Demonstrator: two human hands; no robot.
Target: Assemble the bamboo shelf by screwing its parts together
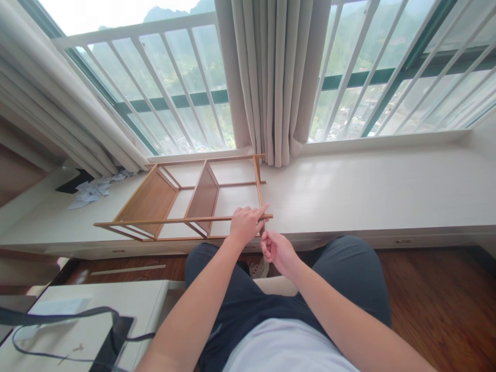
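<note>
Left hand (pixel 245 226) holds the wooden rack (pixel 202 192); right hand (pixel 279 252) pinches a thin rod (pixel 265 226) by its corner. Tilting the rod might make it slip.

Bare L hand (pixel 244 226) knuckles up, index extended, pointing right; bare R hand (pixel 282 253) just nearer, fingers curled tight; both bare forearms (pixel 199 289) angled fwd & inward.

White barred railing (pixel 155 28) across green-framed windows (pixel 221 96), hazy hills (pixel 163 13) beyond. Beige pleated curtains (pixel 267 77) at left and centre. White ledge (pixel 368 191) below; at left end, loose white papers (pixel 93 191) and flat black object (pixel 73 183). Lower left: white table (pixel 151 297), dark looping cord (pixel 39 319). Right: reddish-brown wooden floor (pixel 422 299).
</note>
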